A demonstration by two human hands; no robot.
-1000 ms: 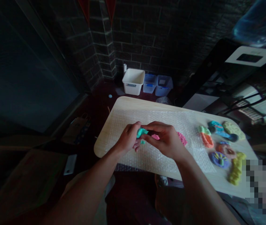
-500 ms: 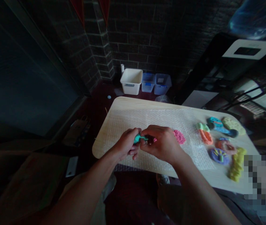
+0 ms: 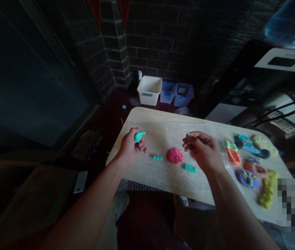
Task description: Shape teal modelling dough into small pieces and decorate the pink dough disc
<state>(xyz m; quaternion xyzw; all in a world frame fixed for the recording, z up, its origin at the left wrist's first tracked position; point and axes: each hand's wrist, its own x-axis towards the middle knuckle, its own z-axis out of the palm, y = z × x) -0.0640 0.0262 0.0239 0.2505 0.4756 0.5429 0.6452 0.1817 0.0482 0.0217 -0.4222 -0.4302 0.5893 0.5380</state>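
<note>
My left hand (image 3: 131, 146) is closed around a lump of turquoise modelling clay (image 3: 138, 136), which has a small tip sticking out to the right. Over the right part of the bubble wrap, my right hand (image 3: 201, 147) pinches a tiny bit of turquoise clay (image 3: 189, 134) between its fingertips. Between the hands lies a bumpy pink clay lump (image 3: 175, 156). To its left is a short row of small turquoise balls (image 3: 157, 158). A tight block of several more turquoise balls (image 3: 190, 168) sits at its lower right. All rest on the bubble wrap (image 3: 149, 173).
Several clay pieces stand on the table's right side: a blue one (image 3: 251, 146), an orange-and-green one (image 3: 232, 154), a purple disc (image 3: 248, 178) and a yellow strip (image 3: 268, 189). A white bin (image 3: 149, 92) and two blue boxes (image 3: 183, 95) stand behind the wooden table (image 3: 142, 114).
My hands have moved apart, left hand leftward and right hand rightward. A small bit of turquoise clay has come off the lump into my right fingers. The pink lump and turquoise balls are uncovered.
</note>
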